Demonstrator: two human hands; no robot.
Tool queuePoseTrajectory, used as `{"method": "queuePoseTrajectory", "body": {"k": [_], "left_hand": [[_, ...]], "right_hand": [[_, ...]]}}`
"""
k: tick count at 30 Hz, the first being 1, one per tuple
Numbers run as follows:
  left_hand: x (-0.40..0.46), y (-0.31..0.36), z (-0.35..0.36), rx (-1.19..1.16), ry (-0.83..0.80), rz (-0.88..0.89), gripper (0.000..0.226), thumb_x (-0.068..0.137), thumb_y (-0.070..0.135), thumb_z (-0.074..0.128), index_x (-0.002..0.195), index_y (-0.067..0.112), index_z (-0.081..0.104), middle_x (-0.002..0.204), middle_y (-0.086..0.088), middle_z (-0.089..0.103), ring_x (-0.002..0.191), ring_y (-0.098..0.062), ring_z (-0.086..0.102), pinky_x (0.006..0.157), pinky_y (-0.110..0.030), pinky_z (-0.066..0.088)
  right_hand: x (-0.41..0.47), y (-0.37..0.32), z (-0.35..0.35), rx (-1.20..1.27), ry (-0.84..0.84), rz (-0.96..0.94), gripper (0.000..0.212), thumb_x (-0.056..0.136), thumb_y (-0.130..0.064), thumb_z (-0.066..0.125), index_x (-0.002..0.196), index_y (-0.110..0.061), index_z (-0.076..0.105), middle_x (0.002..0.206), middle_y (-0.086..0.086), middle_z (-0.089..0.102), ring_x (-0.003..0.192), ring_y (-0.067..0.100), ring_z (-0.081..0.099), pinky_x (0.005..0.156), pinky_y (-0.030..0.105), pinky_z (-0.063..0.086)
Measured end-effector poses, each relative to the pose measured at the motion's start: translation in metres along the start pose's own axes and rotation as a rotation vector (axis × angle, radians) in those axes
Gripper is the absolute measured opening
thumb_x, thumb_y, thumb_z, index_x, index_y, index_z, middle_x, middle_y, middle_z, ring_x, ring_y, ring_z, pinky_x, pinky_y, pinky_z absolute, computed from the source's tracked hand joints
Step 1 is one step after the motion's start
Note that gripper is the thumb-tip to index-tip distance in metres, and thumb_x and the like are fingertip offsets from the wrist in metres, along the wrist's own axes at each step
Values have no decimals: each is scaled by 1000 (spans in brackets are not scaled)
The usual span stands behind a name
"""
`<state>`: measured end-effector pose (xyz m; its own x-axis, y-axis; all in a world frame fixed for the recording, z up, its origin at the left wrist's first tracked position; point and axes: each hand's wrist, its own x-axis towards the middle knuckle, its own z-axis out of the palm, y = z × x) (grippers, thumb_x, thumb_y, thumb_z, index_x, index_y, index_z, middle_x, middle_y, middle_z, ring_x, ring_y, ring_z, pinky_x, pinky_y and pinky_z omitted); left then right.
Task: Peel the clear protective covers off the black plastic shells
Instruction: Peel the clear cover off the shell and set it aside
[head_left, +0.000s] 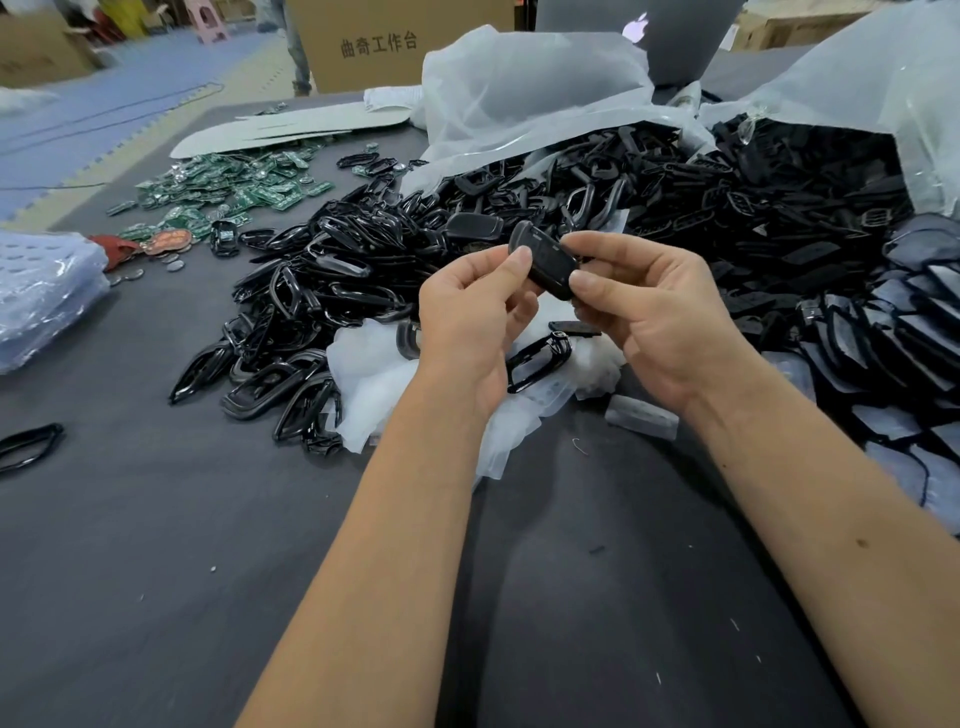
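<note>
Holding one black shell (545, 265) up above the middle of the bench (156, 519), I pinch it between both hands. My left hand (467, 322) grips its near left end, thumb on top and fingers curled beneath. My right hand (660, 317) pinches the right end, thumb tip pressed on the lower edge. Whether a clear cover is on this shell I cannot tell; its face looks dull, not glossy.

To do this well, I judge I should steady the shell with the left hand, work a right fingernail under a film corner, then pull slowly and flat so it comes away whole.

Just below my hands lies a heap of crumpled clear film (374, 384). Beyond it a large pile of black frames (322, 270) spreads toward the far edge, spilling from plastic bags (519, 93). More dark parts (909, 322) are stacked along the right edge. Green circuit boards (234, 192) sit near the far left corner.
</note>
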<state>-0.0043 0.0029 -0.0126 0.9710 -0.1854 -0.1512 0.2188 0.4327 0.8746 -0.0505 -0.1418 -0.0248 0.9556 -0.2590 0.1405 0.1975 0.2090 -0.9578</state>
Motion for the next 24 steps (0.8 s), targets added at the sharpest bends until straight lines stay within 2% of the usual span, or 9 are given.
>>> {"method": "queuePoseTrajectory", "body": {"k": [5,9,12,16,20,24], "left_hand": [[1,2,2,-31,-19,-52,4,96,1,68,99,-2,68,96,-17,72,73,-14,66,51,-14,47],[3,2,1,7,-1,-41,4,96,1,69,98,-2,69,92,-16,72,68,-12,64,52,-14,48],[2,-2,0,66,0,-22,6,96,0,68,91,-1,71,93,-17,71,75,-16,62,53,-14,48],[2,-4,0,74,-21,-6,9,96,1,68,87,1,73,89,-14,73,72,-14,65,55,-14,50],[1,-4,1,43,-70,-30,9,97,1,67,90,0,73,95,-16,73,79,-15,65,57,-15,51],[1,-2,1,21,-93,-22,5,97,0,66,99,-3,69,91,-14,72,69,-11,65,57,-15,51]], "right_hand": [[-1,-2,-3,26,-25,-22,31,88,7,72,114,-11,74,74,1,67,70,15,60,72,24,54],[2,-2,-6,27,-38,31,42,80,-1,78,120,-11,70,77,2,71,72,14,66,72,26,56],[4,-3,-9,86,-52,145,55,73,-1,77,127,-9,67,92,9,75,84,19,74,75,27,60],[4,-3,-12,97,-61,124,51,76,5,74,125,-8,68,100,14,78,92,25,76,80,30,62],[2,-5,-15,92,-62,72,48,75,6,75,122,-7,70,100,16,78,94,26,77,80,29,60],[1,-11,-18,22,-83,70,44,78,7,76,120,-8,71,99,13,79,93,24,77,82,29,61]]}}
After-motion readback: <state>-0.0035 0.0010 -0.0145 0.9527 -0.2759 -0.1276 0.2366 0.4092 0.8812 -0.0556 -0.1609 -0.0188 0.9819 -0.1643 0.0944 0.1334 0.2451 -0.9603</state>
